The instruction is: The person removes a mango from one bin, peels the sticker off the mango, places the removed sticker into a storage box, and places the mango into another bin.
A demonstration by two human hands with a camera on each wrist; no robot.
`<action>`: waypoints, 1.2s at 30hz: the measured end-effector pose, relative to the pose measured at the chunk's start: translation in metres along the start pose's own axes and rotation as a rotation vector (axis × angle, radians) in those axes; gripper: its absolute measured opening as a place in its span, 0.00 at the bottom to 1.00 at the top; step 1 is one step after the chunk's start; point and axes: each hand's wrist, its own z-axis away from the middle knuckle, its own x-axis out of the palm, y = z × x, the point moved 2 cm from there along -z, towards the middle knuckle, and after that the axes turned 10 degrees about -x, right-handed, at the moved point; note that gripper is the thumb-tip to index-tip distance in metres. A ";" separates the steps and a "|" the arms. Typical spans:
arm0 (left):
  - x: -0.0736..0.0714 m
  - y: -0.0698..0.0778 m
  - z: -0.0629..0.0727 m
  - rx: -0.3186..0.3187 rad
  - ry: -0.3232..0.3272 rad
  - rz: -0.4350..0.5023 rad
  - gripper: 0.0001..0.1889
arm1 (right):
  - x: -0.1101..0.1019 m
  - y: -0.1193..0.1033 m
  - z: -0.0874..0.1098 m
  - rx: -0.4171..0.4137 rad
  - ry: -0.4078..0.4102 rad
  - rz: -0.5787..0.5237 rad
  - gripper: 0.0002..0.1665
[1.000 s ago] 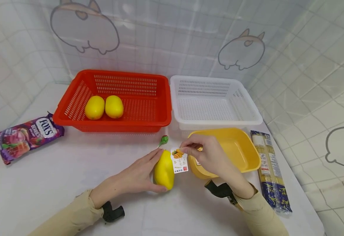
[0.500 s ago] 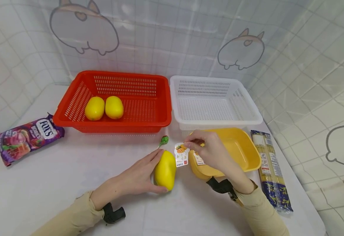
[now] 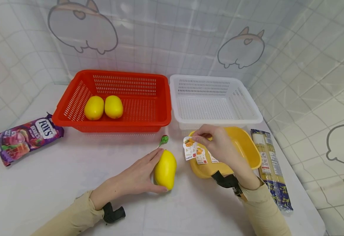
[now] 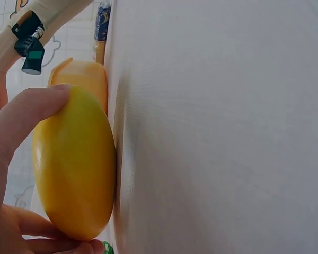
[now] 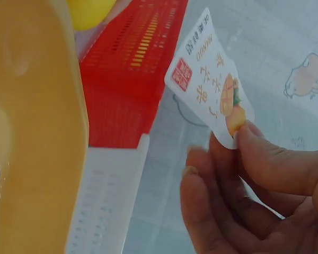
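Observation:
On the white table, a yellow mango (image 3: 168, 170) lies in the grip of my left hand (image 3: 136, 174), the thumb at its near end and the fingers at its far end. The left wrist view shows this mango (image 4: 77, 169) close up, resting against the tabletop. My right hand (image 3: 217, 142) pinches the top of a white mango sticker (image 3: 190, 151) between thumb and finger. This sticker (image 5: 209, 84) shows printed fruit and a red square in the right wrist view. It hangs over the left rim of a yellow basin (image 3: 245, 144), where more such stickers (image 3: 201, 158) lie.
A red basket (image 3: 139, 114) with two yellow fruits (image 3: 104, 107) stands at the back left. Beside it is a white basket (image 3: 204, 108). A purple candy bag (image 3: 28, 137) lies far left, a pack of noodles (image 3: 267, 160) far right. A small green-and-red item (image 3: 164, 140) lies mid-table.
My right hand has moved right with the sticker, away from the mango to the basin's edge, uncovering more stickers there. My left hand has stayed in place on the mango.

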 end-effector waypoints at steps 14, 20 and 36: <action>-0.001 -0.003 0.000 -0.012 -0.010 -0.012 0.65 | -0.024 0.023 -0.002 0.044 -0.025 0.047 0.03; 0.001 -0.001 -0.002 -0.009 -0.025 0.003 0.65 | -0.034 0.037 -0.004 0.120 -0.085 0.061 0.03; -0.001 0.000 -0.001 -0.031 -0.039 -0.007 0.65 | -0.062 0.080 -0.009 0.260 -0.375 0.124 0.05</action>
